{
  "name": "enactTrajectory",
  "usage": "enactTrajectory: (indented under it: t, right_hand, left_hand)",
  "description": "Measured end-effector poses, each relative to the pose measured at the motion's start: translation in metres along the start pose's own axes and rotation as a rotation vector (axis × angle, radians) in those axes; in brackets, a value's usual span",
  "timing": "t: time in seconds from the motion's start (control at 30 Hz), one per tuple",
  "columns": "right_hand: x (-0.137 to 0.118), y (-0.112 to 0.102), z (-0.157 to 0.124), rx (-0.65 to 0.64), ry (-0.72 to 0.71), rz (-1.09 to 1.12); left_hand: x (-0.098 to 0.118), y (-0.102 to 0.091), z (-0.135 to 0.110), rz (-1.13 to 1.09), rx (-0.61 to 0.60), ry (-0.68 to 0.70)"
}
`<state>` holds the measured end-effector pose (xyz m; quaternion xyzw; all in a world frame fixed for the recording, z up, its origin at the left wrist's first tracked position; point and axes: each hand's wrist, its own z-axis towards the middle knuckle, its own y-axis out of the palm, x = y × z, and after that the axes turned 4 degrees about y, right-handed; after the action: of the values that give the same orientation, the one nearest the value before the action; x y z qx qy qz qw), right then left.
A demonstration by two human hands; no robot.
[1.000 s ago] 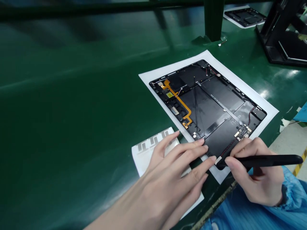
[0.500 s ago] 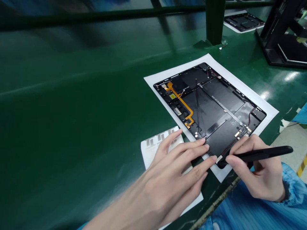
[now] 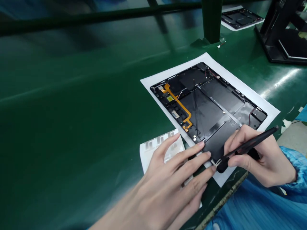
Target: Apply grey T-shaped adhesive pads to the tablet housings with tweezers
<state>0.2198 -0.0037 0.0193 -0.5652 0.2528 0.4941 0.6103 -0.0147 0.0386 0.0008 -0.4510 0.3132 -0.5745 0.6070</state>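
A black tablet back housing (image 3: 206, 111) lies open side up on a white sheet of paper (image 3: 150, 80), with an orange flex cable (image 3: 183, 110) along its left part and a grey ribbon cable (image 3: 216, 103) across it. My left hand (image 3: 168, 179) is spread, its fingertips resting on the housing's near edge. Beneath that hand is a partly covered white sheet with grey stickers (image 3: 150, 150). My right hand (image 3: 256, 156) pinches black tweezers (image 3: 251, 140), slanted down to the near corner, with their pale tips beside my left fingertips. The right hand hides the small board there.
The green bench mat (image 3: 72, 127) spreads to the left. A green post (image 3: 212, 22) stands behind the housing. Farther back lie another housing (image 3: 242, 19) and a small wired part (image 3: 219, 46). A black stand (image 3: 275, 38) is at far right. The bench edge (image 3: 223, 199) runs close to me.
My right hand has turned the tweezers so their tips point down at the near corner, beside my left fingertips. My left hand stays almost in place. The view has shifted slightly.
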Motion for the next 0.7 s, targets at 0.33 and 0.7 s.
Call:
enactTrajectory:
  t: [0.33, 0.7]
  right_hand:
    - [-0.001, 0.004, 0.002, 0.006, -0.041, -0.007]
    - [0.003, 0.006, -0.003, 0.18, -0.003, 0.009]
  left_hand:
    - [0.01, 0.008, 0.002, -0.112, 0.134, -0.122]
    - [0.013, 0.013, 0.004, -0.099, 0.112, -0.188]
